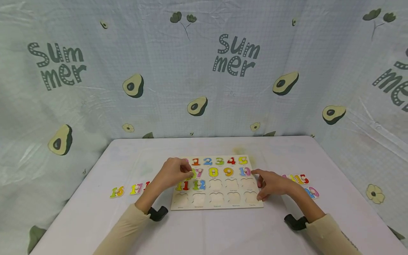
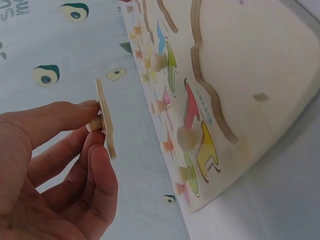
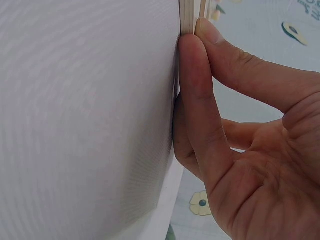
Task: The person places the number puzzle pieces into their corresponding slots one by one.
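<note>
My left hand (image 1: 174, 173) pinches a wooden number puzzle piece (image 2: 106, 122) by its small knob, above the left part of the board. The wrist view shows that piece edge-on, so its digits cannot be read. Numbers fill the upper rows of the pale wooden puzzle board (image 1: 216, 209); in the third row lie the 11 (image 1: 182, 186) and the 12 (image 1: 199, 184). Empty recesses take up the rest of that row and the bottom row. At the right edge my right hand (image 1: 272, 183) grips the board, thumb and a finger on its rim (image 3: 187, 17).
Left on the white table (image 1: 216, 233) lie the 16 piece (image 1: 117, 192), the 17 piece (image 1: 136, 188) and one partly behind my left arm. Loose pieces, among them a 15 (image 1: 301, 179), lie beyond my right wrist. A printed cloth (image 1: 159, 53) hangs behind.
</note>
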`<state>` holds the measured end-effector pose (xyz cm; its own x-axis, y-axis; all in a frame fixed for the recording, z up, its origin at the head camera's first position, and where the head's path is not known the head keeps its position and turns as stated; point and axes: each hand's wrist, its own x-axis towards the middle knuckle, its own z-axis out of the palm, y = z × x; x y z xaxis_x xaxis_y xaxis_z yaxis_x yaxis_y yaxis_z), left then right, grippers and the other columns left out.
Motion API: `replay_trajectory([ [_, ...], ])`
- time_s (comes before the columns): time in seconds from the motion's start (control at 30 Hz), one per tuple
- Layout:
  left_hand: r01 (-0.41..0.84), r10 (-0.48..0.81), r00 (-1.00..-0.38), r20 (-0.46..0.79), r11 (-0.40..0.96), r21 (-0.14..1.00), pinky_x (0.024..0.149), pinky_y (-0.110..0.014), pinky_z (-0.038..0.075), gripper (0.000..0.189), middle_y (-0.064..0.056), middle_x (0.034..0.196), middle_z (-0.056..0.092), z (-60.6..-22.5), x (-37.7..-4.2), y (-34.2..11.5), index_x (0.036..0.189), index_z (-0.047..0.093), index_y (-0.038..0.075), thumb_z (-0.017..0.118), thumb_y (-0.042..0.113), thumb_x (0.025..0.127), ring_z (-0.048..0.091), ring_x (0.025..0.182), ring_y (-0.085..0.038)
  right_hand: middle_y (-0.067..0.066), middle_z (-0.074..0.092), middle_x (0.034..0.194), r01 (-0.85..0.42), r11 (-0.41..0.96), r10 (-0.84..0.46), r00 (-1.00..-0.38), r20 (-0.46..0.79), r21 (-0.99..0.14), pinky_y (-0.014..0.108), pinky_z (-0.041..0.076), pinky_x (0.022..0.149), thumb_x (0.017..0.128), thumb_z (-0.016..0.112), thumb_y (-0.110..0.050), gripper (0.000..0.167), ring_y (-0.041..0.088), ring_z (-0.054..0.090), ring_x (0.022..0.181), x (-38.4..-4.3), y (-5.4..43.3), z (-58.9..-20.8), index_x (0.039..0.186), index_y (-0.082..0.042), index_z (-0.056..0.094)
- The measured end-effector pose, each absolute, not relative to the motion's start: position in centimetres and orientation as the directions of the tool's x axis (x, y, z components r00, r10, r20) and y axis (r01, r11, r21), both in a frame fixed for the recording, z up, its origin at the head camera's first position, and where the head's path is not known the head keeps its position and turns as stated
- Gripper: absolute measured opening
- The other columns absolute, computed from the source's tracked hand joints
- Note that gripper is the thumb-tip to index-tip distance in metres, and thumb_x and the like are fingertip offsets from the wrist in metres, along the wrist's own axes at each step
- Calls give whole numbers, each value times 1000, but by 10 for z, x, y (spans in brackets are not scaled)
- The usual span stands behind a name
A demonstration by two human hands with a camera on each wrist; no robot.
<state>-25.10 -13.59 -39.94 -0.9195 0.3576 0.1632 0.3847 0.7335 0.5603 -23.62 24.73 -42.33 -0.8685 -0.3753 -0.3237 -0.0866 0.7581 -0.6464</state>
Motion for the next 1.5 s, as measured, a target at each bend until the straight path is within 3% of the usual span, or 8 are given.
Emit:
replay_trajectory([
  [0.97, 556, 595, -797, 104, 655, 511, 70, -24, 48, 12, 8, 71, 71, -405, -264, -73, 75, 77, 15, 81, 16, 86, 58, 67, -5, 9, 55, 99, -66, 759, -363, -869, -337, -648, 32, 51, 72, 77, 90, -12, 92, 19, 58, 80, -234, 247, -423, 153, -1, 39],
  [1.1, 556, 604, -792, 84, 658, 508, 77, -28, 49, 11, 8, 71, 72, -404, -267, -67, 76, 78, 14, 82, 17, 86, 58, 67, -5, 9, 55, 99, -62, 761, -358, -870, -339, -645, 32, 51, 72, 77, 90, -12, 92, 19, 59, 80, -233, 246, -421, 153, -2, 39],
  [1.23, 540, 609, -792, 54, 656, 527, 75, -28, 49, 12, 7, 71, 71, -406, -269, -63, 74, 78, 14, 83, 17, 85, 58, 72, -8, 9, 55, 98, -62, 760, -359, -869, -339, -647, 32, 51, 73, 77, 90, -12, 92, 19, 58, 80, -233, 246, -422, 153, -1, 39],
  [1.33, 529, 607, -794, 32, 663, 529, 64, -23, 47, 14, 7, 72, 69, -409, -270, -60, 72, 78, 15, 83, 17, 85, 56, 73, -9, 8, 55, 98, -66, 758, -364, -869, -336, -649, 32, 51, 73, 77, 90, -12, 92, 19, 58, 81, -234, 245, -424, 153, -1, 39],
  [1.5, 547, 624, -781, 22, 667, 505, 58, -21, 45, 15, 7, 68, 69, -412, -273, -56, 70, 77, 14, 83, 16, 84, 55, 65, -7, 8, 55, 98, -68, 760, -363, -870, -335, -646, 32, 50, 73, 77, 90, -12, 92, 19, 59, 80, -234, 246, -424, 153, -1, 39],
])
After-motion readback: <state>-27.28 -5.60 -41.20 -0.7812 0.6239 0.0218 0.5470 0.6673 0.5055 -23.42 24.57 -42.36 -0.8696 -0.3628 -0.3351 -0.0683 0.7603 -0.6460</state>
